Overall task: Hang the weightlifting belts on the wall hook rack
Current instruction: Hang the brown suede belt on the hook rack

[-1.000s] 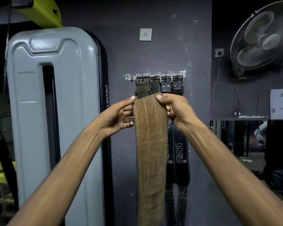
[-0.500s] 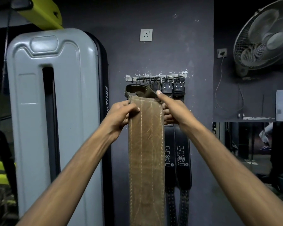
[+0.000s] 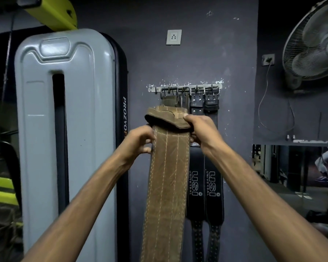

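A wide brown leather belt (image 3: 169,176) with pale stitching hangs down in front of me, its top folded over toward me. My left hand (image 3: 138,141) pinches its left edge just under the fold. My right hand (image 3: 202,129) grips the folded top at the right. Behind it, the metal hook rack (image 3: 185,88) is screwed to the dark wall. The brown belt's buckle end reaches up to the rack's left hooks. Two black belts (image 3: 204,186) marked USI hang by their buckles from the rack's right hooks.
A tall grey gym machine cover (image 3: 64,129) stands close on the left. A wall socket (image 3: 174,37) sits above the rack. A wall fan (image 3: 311,42) is mounted at the upper right, with a mirror (image 3: 295,167) below it.
The belt's top has folded further over toward me and bulges out more. Both hands have shifted their grip slightly lower on the belt below the rack.
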A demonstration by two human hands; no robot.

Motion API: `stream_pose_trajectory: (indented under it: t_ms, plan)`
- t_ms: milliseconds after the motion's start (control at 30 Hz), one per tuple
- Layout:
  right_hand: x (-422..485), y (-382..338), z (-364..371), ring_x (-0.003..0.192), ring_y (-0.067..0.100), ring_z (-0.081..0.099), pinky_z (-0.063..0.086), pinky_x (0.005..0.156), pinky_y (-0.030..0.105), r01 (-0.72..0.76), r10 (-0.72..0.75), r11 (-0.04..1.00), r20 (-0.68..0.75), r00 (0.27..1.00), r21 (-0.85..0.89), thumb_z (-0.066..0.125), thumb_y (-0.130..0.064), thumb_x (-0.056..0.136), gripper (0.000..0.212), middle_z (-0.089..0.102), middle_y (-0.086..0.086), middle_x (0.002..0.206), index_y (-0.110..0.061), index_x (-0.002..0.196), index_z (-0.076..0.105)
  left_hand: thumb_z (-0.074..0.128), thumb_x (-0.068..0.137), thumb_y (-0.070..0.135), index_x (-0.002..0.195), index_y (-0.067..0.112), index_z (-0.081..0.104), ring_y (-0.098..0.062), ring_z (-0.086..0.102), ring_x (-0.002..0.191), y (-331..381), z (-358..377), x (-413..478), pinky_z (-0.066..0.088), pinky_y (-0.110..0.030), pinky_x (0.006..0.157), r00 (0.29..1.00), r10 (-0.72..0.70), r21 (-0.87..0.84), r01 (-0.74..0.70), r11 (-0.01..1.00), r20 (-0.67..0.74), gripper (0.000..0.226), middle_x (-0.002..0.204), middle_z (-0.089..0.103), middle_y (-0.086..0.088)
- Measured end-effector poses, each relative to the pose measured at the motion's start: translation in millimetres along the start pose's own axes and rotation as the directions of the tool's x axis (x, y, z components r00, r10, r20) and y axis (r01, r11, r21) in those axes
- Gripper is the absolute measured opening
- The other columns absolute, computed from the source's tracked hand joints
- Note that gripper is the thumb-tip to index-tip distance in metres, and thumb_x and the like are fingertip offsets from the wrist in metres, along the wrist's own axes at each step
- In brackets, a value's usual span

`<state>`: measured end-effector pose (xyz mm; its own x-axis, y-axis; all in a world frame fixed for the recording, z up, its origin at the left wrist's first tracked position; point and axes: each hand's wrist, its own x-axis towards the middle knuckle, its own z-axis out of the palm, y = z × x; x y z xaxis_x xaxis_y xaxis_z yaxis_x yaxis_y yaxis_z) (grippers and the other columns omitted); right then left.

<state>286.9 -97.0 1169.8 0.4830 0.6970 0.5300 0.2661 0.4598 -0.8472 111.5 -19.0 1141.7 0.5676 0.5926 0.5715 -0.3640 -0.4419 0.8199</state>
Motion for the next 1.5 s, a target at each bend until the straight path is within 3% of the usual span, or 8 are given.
stream_pose_trajectory:
  t_ms: [167, 533, 667, 767, 967, 1200, 1367, 1500]
  plan:
    - [3.7, 25.6, -5.4, 0.048, 0.009, 0.045, 0.031, 0.040, 0.022, 0.110, -0.106, 0.991, 0.059, 0.993, -0.073, 0.055, -0.020, 0.103, 0.031, 0.058, -0.001, 0.059, -0.014, 0.074, 0.066, 0.029, 0.098, 0.066, 0.094, 0.014, 0.075, -0.009, 0.063, 0.062, -3.2, -7.4, 13.6, 0.052, -0.022, 0.054, 0.994, -0.073, 0.001, 0.073, 0.997, -0.076, 0.070, 0.072, 0.068, 0.000]
    - [62.5, 78.6, 36.0, 0.077, 0.011, 0.074, 0.058, 0.072, 0.033, 0.219, -0.237, 0.936, -0.033, 0.971, -0.275, 0.065, -0.030, 0.098, 0.017, 0.077, -0.004, 0.076, -0.014, 0.100, 0.069, 0.062, 0.099, 0.023, 0.099, 0.009, 0.069, -0.013, 0.073, 0.071, -66.2, -46.1, 76.7, 0.058, -0.028, 0.066, 0.959, 0.099, 0.252, -0.030, 0.967, -0.267, 0.016, 0.082, 0.078, -0.012]
    - [90.4, 96.9, 61.7, 0.079, 0.007, 0.072, 0.060, 0.081, 0.039, 0.326, -0.425, 0.831, -0.137, 0.895, -0.450, 0.068, -0.032, 0.096, 0.027, 0.074, -0.011, 0.070, -0.016, 0.118, 0.066, 0.065, 0.095, 0.029, 0.105, 0.012, 0.069, -0.020, 0.068, 0.074, -99.0, -71.4, 119.6, 0.059, -0.052, 0.078, 0.909, 0.293, 0.460, -0.132, 0.878, -0.298, 0.020, 0.080, 0.071, -0.015]
    - [117.0, 103.5, 78.5, 0.075, 0.002, 0.071, 0.061, 0.077, 0.038, 0.360, -0.488, 0.806, -0.183, 0.854, -0.470, 0.069, -0.031, 0.096, 0.032, 0.072, -0.014, 0.069, -0.017, 0.124, 0.064, 0.070, 0.092, 0.033, 0.138, 0.019, 0.054, -0.015, 0.071, 0.079, -110.6, -84.3, 150.3, 0.060, -0.041, 0.082, 0.860, 0.358, 0.462, -0.168, 0.871, -0.364, 0.051, 0.087, 0.073, 0.001]
    - [171.3, 124.2, 102.0, 0.076, 0.003, 0.072, 0.063, 0.075, 0.040, 0.360, -0.536, 0.786, -0.264, 0.802, -0.502, 0.067, -0.030, 0.097, 0.032, 0.073, -0.013, 0.077, -0.019, 0.127, 0.065, 0.072, 0.092, 0.028, 0.143, 0.018, 0.054, 0.017, 0.064, 0.073, -122.7, -107.7, 203.7, 0.055, -0.010, 0.065, 0.824, 0.455, 0.453, -0.281, 0.846, -0.338, 0.055, 0.115, 0.068, 0.003]
    - [238.1, 147.5, 120.6, 0.075, 0.007, 0.072, 0.061, 0.072, 0.027, 0.423, -0.616, 0.717, -0.221, 0.756, -0.554, 0.066, -0.024, 0.098, 0.037, 0.055, -0.032, 0.070, -0.016, 0.134, 0.064, 0.072, 0.092, 0.020, 0.146, 0.020, 0.052, -0.024, 0.073, 0.074, -145.2, -132.6, 268.3, 0.064, -0.036, 0.069, 0.828, 0.444, 0.336, -0.333, 0.881, -0.343, 0.058, 0.115, 0.072, 0.006]
    - [310.9, 163.9, 123.4, 0.082, 0.006, 0.072, 0.063, 0.080, 0.038, 0.469, -0.655, 0.679, -0.177, 0.735, -0.564, 0.062, -0.029, 0.099, 0.025, 0.070, -0.019, 0.087, -0.020, 0.120, 0.071, 0.072, 0.091, 0.016, 0.146, 0.018, 0.051, 0.013, 0.066, 0.071, -164.7, -143.3, 339.7, 0.060, -0.021, 0.075, 0.809, 0.466, 0.283, -0.381, 0.880, -0.359, 0.058, 0.138, 0.064, -0.002]
    - [371.4, 162.3, 120.8, 0.080, 0.007, 0.071, 0.062, 0.074, 0.026, 0.491, -0.679, 0.648, -0.151, 0.718, -0.582, 0.061, -0.023, 0.101, 0.025, 0.075, -0.008, 0.092, -0.013, 0.122, 0.071, 0.074, 0.089, 0.016, 0.143, 0.018, 0.055, -0.002, 0.071, 0.102, -173.3, -149.1, 407.2, 0.060, -0.028, 0.087, 0.769, 0.493, 0.282, -0.407, 0.869, -0.408, 0.056, 0.136, 0.066, -0.006]
